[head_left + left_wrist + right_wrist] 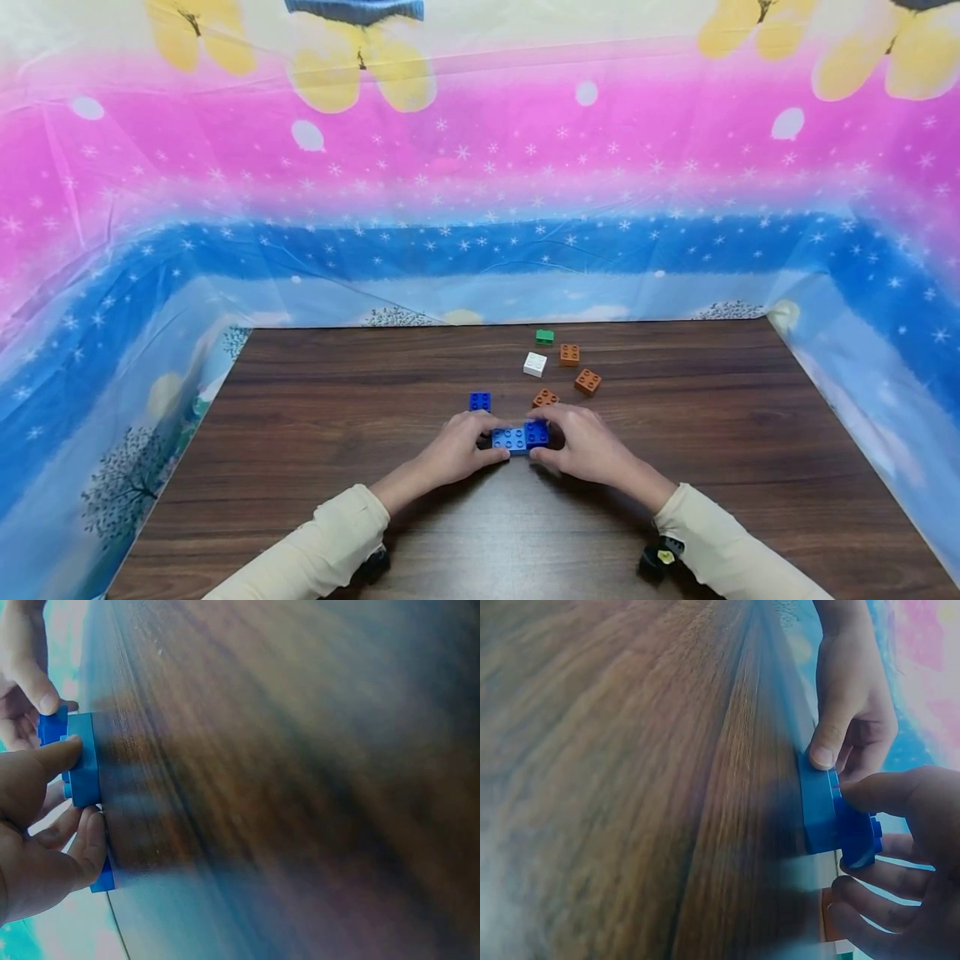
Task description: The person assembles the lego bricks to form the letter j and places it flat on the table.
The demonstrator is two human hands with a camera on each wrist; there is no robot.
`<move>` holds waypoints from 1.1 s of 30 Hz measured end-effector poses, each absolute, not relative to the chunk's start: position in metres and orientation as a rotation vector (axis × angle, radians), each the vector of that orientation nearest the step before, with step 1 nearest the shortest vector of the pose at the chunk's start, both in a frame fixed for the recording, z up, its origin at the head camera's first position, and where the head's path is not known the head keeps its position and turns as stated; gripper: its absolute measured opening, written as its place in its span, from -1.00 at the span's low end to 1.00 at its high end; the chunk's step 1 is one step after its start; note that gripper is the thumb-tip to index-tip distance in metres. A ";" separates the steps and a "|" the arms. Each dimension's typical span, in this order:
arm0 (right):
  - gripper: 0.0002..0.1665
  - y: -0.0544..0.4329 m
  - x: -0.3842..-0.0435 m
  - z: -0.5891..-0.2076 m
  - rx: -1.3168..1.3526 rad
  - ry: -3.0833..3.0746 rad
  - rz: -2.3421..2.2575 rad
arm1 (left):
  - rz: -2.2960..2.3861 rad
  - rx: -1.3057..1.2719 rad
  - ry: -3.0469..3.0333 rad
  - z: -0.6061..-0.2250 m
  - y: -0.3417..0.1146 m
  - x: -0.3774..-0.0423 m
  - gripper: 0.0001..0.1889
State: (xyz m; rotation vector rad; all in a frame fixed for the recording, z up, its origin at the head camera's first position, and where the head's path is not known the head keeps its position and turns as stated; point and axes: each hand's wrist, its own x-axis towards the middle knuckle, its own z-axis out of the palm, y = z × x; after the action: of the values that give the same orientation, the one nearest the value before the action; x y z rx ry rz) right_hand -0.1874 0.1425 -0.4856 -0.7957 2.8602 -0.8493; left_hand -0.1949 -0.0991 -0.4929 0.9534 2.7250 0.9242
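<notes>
A light blue brick (508, 439) lies lengthwise on the table between both hands, its studs up. My left hand (456, 446) holds its left end between thumb and fingers. At the right end sits a dark blue brick (537, 433), higher than the light blue one and jutting past its end in the right wrist view. My right hand (588, 440) pinches that dark blue brick (857, 832), thumb on the near side and fingers beyond. Just past the left fingers stands another dark blue brick (480, 402), apart from the pair.
Beyond the right hand lies an orange brick (545, 398), partly covered by its fingers. Farther back are a white brick (535, 364), a green brick (544, 337) and two more orange bricks, one (570, 355) behind the other (588, 382). A printed cloth (480, 250) encloses the wooden table (337, 375).
</notes>
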 end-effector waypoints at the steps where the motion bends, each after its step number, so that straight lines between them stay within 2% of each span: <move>1: -0.38 0.142 -0.188 -0.486 -0.791 2.853 -0.861 | 0.924 0.955 2.726 -0.493 -0.099 -0.195 -0.58; 10: -0.35 0.137 -0.190 -0.495 -0.667 2.809 -0.931 | 0.919 0.952 2.711 -0.493 -0.097 -0.195 -0.56; 23: -0.53 0.132 -0.191 -0.499 -0.610 2.831 -0.956 | 0.913 0.941 2.714 -0.491 -0.097 -0.196 -0.57; 33: -0.53 0.132 -0.192 -0.500 -0.611 2.825 -0.970 | 1.007 0.922 2.722 -0.476 -0.108 -0.197 -0.58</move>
State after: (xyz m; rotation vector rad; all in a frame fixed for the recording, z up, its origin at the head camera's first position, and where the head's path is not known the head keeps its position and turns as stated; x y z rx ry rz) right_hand -0.1921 0.1318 -0.5005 -0.6109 2.8252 -0.9701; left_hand -0.1974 -0.1084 -0.4763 0.9223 2.7216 1.0071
